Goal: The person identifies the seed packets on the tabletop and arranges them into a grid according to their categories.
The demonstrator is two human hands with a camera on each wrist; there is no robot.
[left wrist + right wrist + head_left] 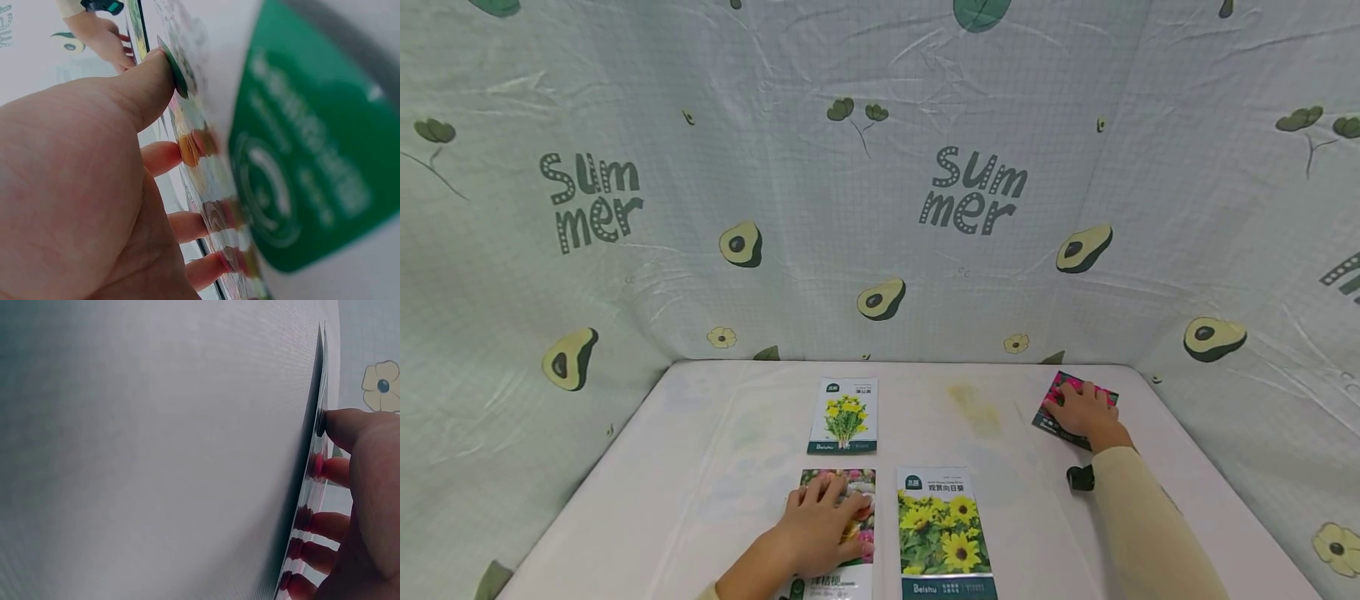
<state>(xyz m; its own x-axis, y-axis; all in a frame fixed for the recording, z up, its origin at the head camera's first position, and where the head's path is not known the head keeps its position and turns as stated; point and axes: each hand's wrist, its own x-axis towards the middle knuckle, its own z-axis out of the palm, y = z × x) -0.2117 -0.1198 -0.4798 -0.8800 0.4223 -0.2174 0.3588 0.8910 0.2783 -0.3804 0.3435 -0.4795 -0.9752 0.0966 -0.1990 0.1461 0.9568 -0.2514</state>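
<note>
My left hand (820, 527) rests with spread fingers on a seed packet printed with pink and white flowers (867, 543), near the front of the table. Its thumb (153, 84) and fingertips touch the glossy face in the left wrist view. At the far right, my right hand (1082, 410) lies over a dark packet with pink flowers (1055, 423), partly hiding it. The right wrist view has the thumb and fingertips against the face of this packet (306, 487). Between the hands lies a packet of yellow sunflowers (946, 533). Behind the left hand is a packet with a yellow-flowered plant (844, 417).
The white table (715, 467) has a yellowish stain (976, 408) toward the back. A light curtain (820, 200) printed with avocados and lettering surrounds its back and sides. A black band piece (1080, 478) shows at the right wrist.
</note>
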